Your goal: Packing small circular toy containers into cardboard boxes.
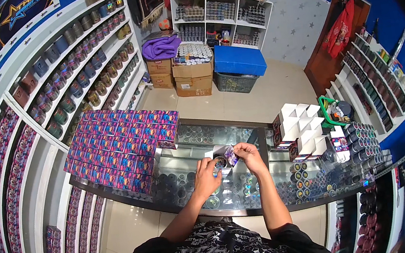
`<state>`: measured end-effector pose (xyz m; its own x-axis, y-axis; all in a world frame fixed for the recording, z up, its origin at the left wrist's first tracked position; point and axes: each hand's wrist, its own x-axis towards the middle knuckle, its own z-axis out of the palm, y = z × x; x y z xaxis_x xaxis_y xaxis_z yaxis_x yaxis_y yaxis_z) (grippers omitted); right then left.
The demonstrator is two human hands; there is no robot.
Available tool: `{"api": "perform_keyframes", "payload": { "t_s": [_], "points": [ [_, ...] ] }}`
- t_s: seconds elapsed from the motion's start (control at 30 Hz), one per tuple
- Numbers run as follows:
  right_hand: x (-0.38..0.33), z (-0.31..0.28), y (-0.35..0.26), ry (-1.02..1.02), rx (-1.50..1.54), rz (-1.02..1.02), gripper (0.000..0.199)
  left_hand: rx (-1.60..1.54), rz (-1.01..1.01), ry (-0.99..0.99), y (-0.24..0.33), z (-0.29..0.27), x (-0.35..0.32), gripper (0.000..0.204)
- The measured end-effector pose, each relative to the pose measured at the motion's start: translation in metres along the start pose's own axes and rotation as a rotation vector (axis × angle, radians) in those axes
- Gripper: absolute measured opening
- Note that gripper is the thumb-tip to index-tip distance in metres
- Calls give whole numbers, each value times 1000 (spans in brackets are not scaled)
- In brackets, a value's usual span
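Box (223,149) stands open over glass counter (170,161), between both hands. Left hand (207,177) curls at dark can (220,163); I cannot tell if it grips. Right hand (249,159) pinches the purple flap (231,155). A tilted can might catch and crease this flap. Box stack (120,146) limits the left; bare glass lies beyond, toward the far edge.
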<state>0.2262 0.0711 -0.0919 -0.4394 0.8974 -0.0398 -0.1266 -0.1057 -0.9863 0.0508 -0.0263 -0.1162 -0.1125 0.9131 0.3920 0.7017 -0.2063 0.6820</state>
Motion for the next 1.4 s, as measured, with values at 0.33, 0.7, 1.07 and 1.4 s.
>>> {"api": "perform_keyframes", "payload": {
  "t_s": [0.33, 0.7, 1.07, 1.4],
  "points": [
    [-6, 5, -9, 46, 119, 32, 8, -6, 16, 11, -2, 1, -2, 41],
    [-4, 0, 0, 40, 173, 12, 7, -6, 20, 1, -2, 2, -2, 41],
    [-6, -5, 2, 45, 191, 18, 7, -6, -7, -23, 1, 0, -3, 41],
    [-10, 43, -50, -88, -706, -151, 11, 38, 11, -26, -4, -3, -10, 31]
  ]
}}
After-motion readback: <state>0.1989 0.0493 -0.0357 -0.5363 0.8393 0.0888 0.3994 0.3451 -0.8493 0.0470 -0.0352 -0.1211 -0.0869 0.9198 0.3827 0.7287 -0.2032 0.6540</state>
